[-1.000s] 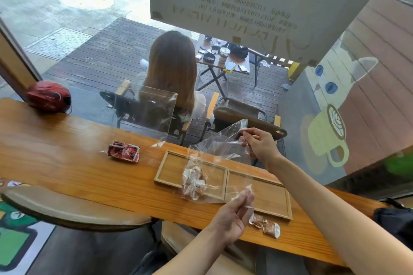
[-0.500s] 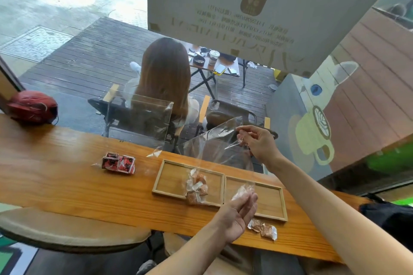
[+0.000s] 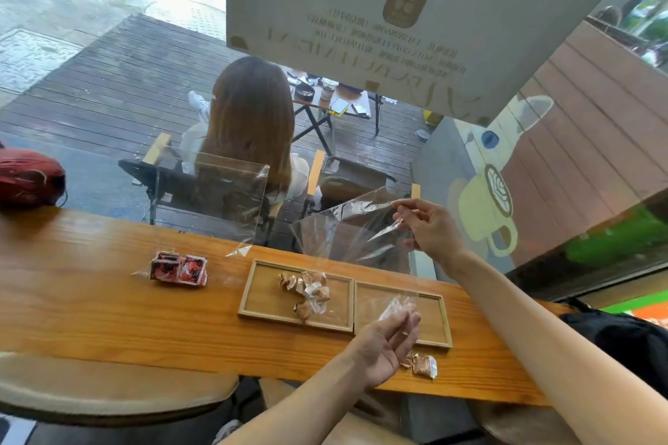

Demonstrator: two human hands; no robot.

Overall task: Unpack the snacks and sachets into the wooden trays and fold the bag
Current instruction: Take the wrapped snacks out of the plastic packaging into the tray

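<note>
My right hand (image 3: 430, 231) pinches the upper edge of a clear plastic bag (image 3: 347, 231), held in the air above the far side of two wooden trays. My left hand (image 3: 386, 343), palm up, pinches the bag's crumpled lower corner over the right tray (image 3: 435, 321). Several brown-and-white wrapped snacks (image 3: 307, 291) lie loose in the left tray (image 3: 264, 296). Two more wrapped snacks (image 3: 424, 366) lie on the counter near its front edge, just right of my left hand. A pack of red-and-black sachets (image 3: 179, 269) in clear wrap sits on the counter left of the trays.
The long wooden counter (image 3: 90, 300) runs along a window. A second clear bag (image 3: 213, 199) stands upright behind the sachets. A red helmet (image 3: 29, 177) rests at the far left, a black bag (image 3: 621, 340) at the right. A stool seat (image 3: 90, 387) is below the counter.
The wrapped snacks that were inside the bag over the left tray now lie loose in that tray. The emptied bag has moved up and to the right between my hands.
</note>
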